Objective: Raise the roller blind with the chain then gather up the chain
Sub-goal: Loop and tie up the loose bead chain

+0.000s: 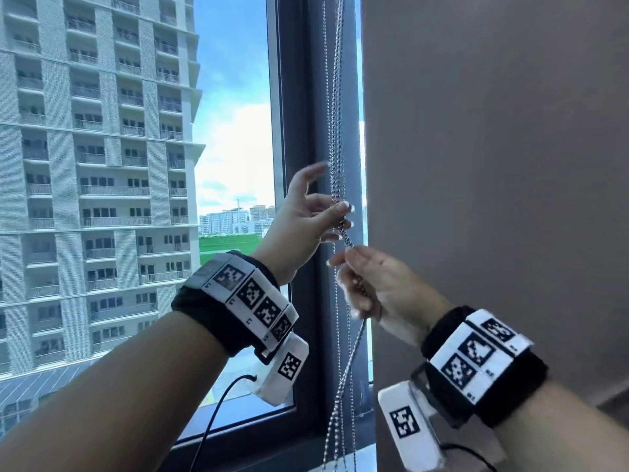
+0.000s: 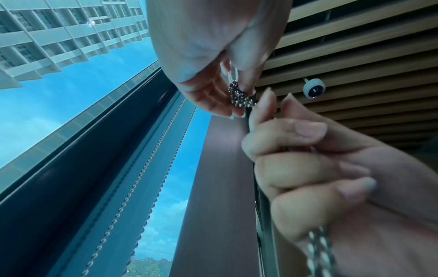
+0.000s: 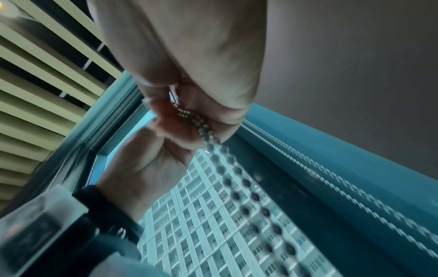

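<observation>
A metal bead chain (image 1: pixel 335 97) hangs in several strands in front of the dark window frame. My left hand (image 1: pixel 340 216) pinches a small bunch of gathered chain (image 2: pixel 239 97) between thumb and fingers, index finger lifted. Just below it, my right hand (image 1: pixel 347 277) is curled round the chain's strands (image 3: pixel 189 114), which leave its fist and trail down (image 1: pixel 340 396) towards the sill. The roller blind does not show over the left pane.
The dark window frame (image 1: pixel 299 131) stands behind the chain, with a high-rise (image 1: pixel 95 148) outside the glass. A flat grey panel (image 1: pixel 493 165) fills the right side; blind or wall, I cannot tell. A slatted ceiling carries a small white camera (image 2: pixel 314 90).
</observation>
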### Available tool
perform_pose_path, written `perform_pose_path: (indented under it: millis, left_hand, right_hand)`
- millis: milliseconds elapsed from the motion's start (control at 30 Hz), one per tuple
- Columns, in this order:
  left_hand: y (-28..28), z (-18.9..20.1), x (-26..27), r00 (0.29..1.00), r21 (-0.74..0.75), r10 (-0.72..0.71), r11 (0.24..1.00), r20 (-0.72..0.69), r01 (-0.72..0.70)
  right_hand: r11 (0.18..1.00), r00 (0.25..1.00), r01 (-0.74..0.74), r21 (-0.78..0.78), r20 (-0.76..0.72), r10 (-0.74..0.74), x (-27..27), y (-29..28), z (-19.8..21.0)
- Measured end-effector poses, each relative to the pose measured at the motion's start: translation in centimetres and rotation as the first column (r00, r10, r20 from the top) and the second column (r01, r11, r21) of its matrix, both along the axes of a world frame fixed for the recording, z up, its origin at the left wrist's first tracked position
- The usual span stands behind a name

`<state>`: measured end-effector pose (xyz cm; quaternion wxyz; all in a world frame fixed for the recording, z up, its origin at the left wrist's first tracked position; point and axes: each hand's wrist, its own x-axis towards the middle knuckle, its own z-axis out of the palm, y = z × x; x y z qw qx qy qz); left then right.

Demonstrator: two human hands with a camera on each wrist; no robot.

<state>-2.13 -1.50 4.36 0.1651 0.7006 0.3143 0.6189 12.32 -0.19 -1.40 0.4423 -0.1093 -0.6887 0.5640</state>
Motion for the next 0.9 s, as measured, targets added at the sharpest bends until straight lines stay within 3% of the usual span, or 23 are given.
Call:
perform_pose_path:
  millis: [100, 200, 300, 433, 533, 600, 667, 733, 833, 900]
  left_hand:
    - [0.3, 0.2, -0.5, 0.954, 0.205, 0.241, 0.957, -0.176, -0.204]
    - [0.5, 0.4, -1.0, 0.747, 0.517, 0.553, 0.79, -0.368, -0.33]
    - [0.9, 0.4, -1.3, 0.614, 0.598, 0.6, 0.763, -0.513, -0.247]
    - [1.0, 0.2, -1.2, 0.595, 0.589, 0.562, 0.789, -0.575, -0.176]
    - [0.8, 0.4, -0.9, 0.677, 0.571, 0.492, 0.811, -0.548, -0.127]
    - [0.8, 0.5, -0.7, 0.679, 0.604, 0.542, 0.777, -0.496, -0.18]
    - [1.1, 0.3, -0.7, 0.56, 0.722, 0.709, 0.641, -0.428, -0.259]
    - [1.3, -0.2, -0.7, 0.457, 0.83, 0.813, 0.503, -0.361, -0.24]
    - [1.1, -0.6, -0.7, 0.428, 0.91, 0.871, 0.357, -0.242, -0.211]
    - [0.9, -0.5, -0.7, 0.42, 0.91, 0.884, 0.33, -0.205, -0.25]
  right_hand:
    - [0.99, 0.994, 0.112, 0.082, -0.02, -0.111, 0.5, 0.2, 1.7]
    - [0.947, 0.97, 0.235, 0.221, 0.003, -0.241, 1.0, 0.3, 2.7]
    - [0.891, 0.944, 0.305, 0.336, 0.019, -0.331, 1.2, 0.3, 3.4]
    - [0.841, 0.929, 0.328, 0.431, 0.015, -0.369, 1.3, 0.6, 4.0]
    - [0.791, 0.9, 0.385, 0.476, -0.003, -0.437, 1.9, 1.1, 4.6]
    - [0.756, 0.884, 0.422, 0.5, -0.044, -0.465, 2.5, 1.4, 5.0]
    - [0.742, 0.884, 0.435, 0.51, -0.084, -0.46, 3.1, 1.5, 5.5]
    - [0.761, 0.897, 0.41, 0.502, -0.072, -0.436, 3.7, 1.7, 5.7]
    - [0.852, 0.946, 0.307, 0.423, -0.036, -0.323, 4.4, 1.9, 5.6]
    - [0.855, 0.941, 0.318, 0.41, -0.027, -0.337, 4.7, 2.2, 5.4]
